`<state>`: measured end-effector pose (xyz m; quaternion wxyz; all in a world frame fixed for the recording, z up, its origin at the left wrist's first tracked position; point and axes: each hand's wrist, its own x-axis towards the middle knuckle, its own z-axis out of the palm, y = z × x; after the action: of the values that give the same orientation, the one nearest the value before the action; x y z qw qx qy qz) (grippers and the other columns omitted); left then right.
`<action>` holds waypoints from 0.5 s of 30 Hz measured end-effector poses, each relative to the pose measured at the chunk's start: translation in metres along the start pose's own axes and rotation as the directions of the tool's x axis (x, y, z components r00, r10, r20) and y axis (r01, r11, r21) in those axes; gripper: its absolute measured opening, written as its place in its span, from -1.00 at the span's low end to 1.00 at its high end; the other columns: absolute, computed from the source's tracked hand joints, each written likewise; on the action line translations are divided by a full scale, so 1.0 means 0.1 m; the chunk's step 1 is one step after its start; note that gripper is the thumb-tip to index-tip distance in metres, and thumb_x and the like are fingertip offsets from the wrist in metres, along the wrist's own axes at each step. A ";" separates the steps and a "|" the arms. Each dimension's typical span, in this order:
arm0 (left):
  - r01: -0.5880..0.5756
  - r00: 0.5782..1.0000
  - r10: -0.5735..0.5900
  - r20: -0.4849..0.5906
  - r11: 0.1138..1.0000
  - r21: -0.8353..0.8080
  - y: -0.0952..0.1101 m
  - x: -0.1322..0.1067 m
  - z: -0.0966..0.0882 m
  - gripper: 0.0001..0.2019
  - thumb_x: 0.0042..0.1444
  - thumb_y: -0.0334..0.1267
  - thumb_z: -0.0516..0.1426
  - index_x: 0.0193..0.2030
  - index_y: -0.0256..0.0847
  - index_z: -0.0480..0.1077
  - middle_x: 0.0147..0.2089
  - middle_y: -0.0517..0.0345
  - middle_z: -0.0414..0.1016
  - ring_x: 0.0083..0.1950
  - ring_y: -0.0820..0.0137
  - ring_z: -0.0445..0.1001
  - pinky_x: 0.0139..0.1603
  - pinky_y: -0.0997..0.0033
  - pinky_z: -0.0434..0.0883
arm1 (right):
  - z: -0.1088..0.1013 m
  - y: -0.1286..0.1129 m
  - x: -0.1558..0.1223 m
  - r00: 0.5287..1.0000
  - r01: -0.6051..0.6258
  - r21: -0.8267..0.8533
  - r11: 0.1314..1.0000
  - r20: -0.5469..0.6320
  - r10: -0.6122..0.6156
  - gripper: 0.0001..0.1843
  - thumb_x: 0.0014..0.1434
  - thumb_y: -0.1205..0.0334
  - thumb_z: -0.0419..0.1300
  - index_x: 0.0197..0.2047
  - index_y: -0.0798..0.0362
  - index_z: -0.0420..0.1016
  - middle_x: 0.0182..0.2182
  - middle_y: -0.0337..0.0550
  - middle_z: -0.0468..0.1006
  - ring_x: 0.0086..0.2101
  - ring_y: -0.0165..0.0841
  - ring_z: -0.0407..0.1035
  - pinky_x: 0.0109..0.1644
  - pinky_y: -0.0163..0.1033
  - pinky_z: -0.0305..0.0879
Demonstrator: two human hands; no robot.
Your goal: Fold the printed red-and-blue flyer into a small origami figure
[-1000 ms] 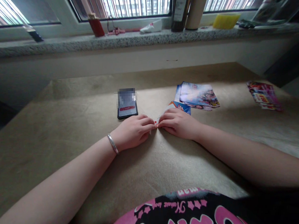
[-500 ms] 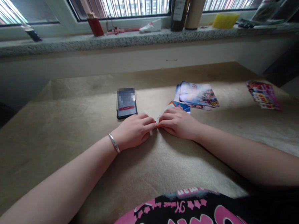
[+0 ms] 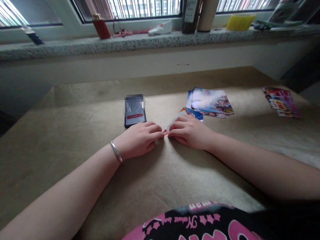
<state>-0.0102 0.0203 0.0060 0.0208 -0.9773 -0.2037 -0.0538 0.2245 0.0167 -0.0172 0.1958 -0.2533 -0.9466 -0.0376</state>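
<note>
Between my hands lies a printed paper sheet (image 3: 196,114), blue, white and orange, folded over and partly hidden under my fingers. My right hand (image 3: 191,132) rests over its near part, fingers curled and pressed together on it. At the sheet's left corner, the fingertips of my left hand (image 3: 139,139) are pinched on the folded edge. A bracelet (image 3: 116,152) circles my left wrist. Just beyond the left hand is a phone (image 3: 135,112) with its screen lit, lying flat.
Behind my right hand is a small pile of printed sheets (image 3: 212,101). More colourful printed cards (image 3: 281,102) lie at the table's far right. Along the granite windowsill (image 3: 134,43) stand a red bottle (image 3: 101,28), a dark bottle (image 3: 191,14) and a yellow block (image 3: 240,22).
My left hand has slid slightly left, widening the gap between the hands and showing more of the sheet's edge. My right hand has stayed nearly still.
</note>
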 end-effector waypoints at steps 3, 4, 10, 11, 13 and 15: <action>0.001 1.000 -0.001 0.014 1.000 -0.010 -0.02 -0.01 -0.03 -0.68 0.07 -0.45 0.02 -0.03 -0.22 0.40 -0.09 0.02 0.45 -0.09 0.32 0.38 -0.05 0.33 0.40 | 0.01 0.01 -0.01 1.000 -0.002 0.005 1.000 -0.005 0.002 -0.78 0.25 0.27 0.07 -0.21 0.01 0.56 -0.26 -0.15 0.58 -0.24 -0.29 0.28 -0.17 -0.18 0.16; 0.001 1.000 -0.001 0.015 1.000 -0.013 -0.02 -0.02 -0.03 -0.68 0.06 -0.46 0.02 -0.05 -0.22 0.41 -0.09 0.03 0.45 -0.09 0.33 0.38 -0.05 0.33 0.40 | 0.01 0.01 -0.01 1.000 -0.001 0.008 1.000 -0.004 0.002 -0.78 0.24 0.27 0.07 -0.22 0.01 0.56 -0.26 -0.14 0.58 -0.24 -0.29 0.28 -0.17 -0.18 0.16; -0.014 1.000 0.014 -0.014 0.999 -0.031 -0.08 -0.08 -0.03 -0.73 0.08 -0.47 0.00 -0.15 -0.21 0.44 -0.12 0.07 0.48 -0.14 0.36 0.42 -0.10 0.36 0.42 | 0.02 0.02 -0.01 1.000 0.027 0.042 0.999 -0.012 -0.027 -0.74 0.27 0.28 0.02 -0.21 0.06 0.55 -0.27 -0.08 0.57 -0.25 -0.30 0.29 -0.16 -0.18 0.23; -0.019 0.999 0.018 -0.034 0.999 -0.036 -0.09 -0.08 -0.02 -0.74 0.09 -0.46 0.00 -0.16 -0.21 0.44 -0.11 0.08 0.49 -0.14 0.37 0.42 -0.10 0.37 0.42 | 0.02 0.01 0.00 0.999 0.033 0.047 0.998 -0.017 -0.032 -0.74 0.28 0.29 0.01 -0.22 0.07 0.55 -0.27 -0.07 0.56 -0.25 -0.31 0.29 -0.16 -0.19 0.24; -0.032 0.996 0.028 -0.087 0.998 -0.049 -0.09 -0.09 0.01 -0.74 0.11 -0.45 -0.01 -0.13 -0.21 0.43 -0.06 0.07 0.48 -0.11 0.38 0.43 -0.09 0.39 0.43 | 0.03 0.01 0.01 0.999 0.046 0.058 0.997 -0.024 -0.045 -0.73 0.28 0.30 0.01 -0.21 0.08 0.55 -0.27 -0.06 0.56 -0.26 -0.31 0.29 -0.16 -0.19 0.26; -0.051 0.991 0.044 -0.124 0.997 -0.058 -0.08 -0.07 0.04 -0.71 0.13 -0.44 -0.01 -0.04 -0.22 0.40 -0.01 0.06 0.48 -0.05 0.36 0.42 -0.05 0.37 0.43 | 0.05 0.01 0.02 0.998 0.054 0.073 0.996 -0.026 -0.052 -0.73 0.28 0.30 0.01 -0.18 0.07 0.55 -0.25 -0.07 0.56 -0.25 -0.31 0.29 -0.15 -0.19 0.27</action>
<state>-0.0198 0.0249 0.0014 0.0048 -0.9769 -0.1769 -0.1195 0.2219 0.0194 -0.0208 0.2154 -0.2203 -0.9513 -0.0110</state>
